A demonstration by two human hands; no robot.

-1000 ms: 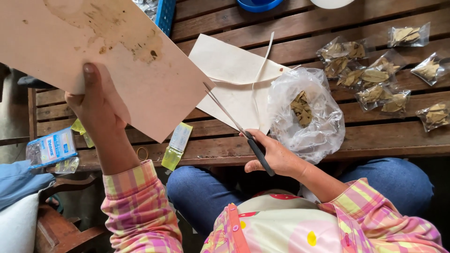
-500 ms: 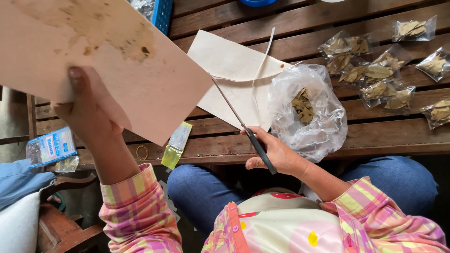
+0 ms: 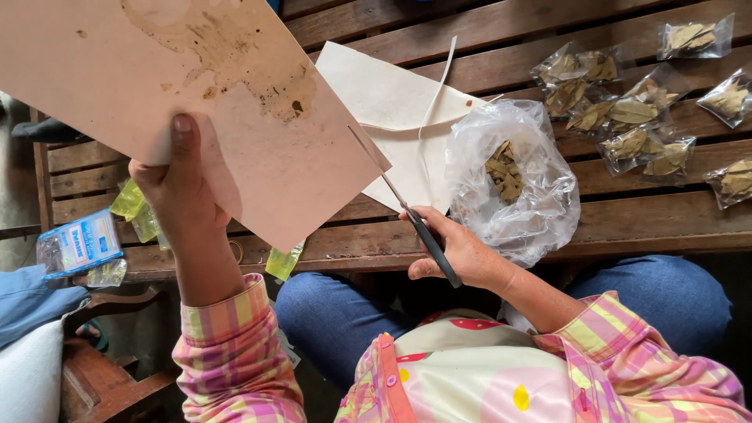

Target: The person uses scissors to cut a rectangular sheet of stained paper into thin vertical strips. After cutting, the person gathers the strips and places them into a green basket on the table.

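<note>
Fingers of the right hand are curled tight around the dark handle of a pair of scissors, whose thin blades run up and to the left until their tips meet the lower right edge of the stained sheet. The left hand pinches that sheet from below, thumb flat on its front, the other fingers hidden behind it. Compared with a second ago, the sheet has swung a little lower and further to the right in the frame, so its edge now sits right at the blades, where before it was held off to the upper left. It looks to me as if the paper is being fed into the scissors, though I cannot tell whether the blades are parted or closed.

Behind the blades, on the slatted wooden tabletop, lies a paler cut sheet with narrow trimmed strips curling off it. Just to the right of the hand sits a crumpled clear plastic bag with dried leaves inside, close against the scissor hand. Small sealed leaf packets are scattered across the upper right. At the lower left, yellow-green sachets and a blue-labelled packet sit near the tabletop's edge.
</note>
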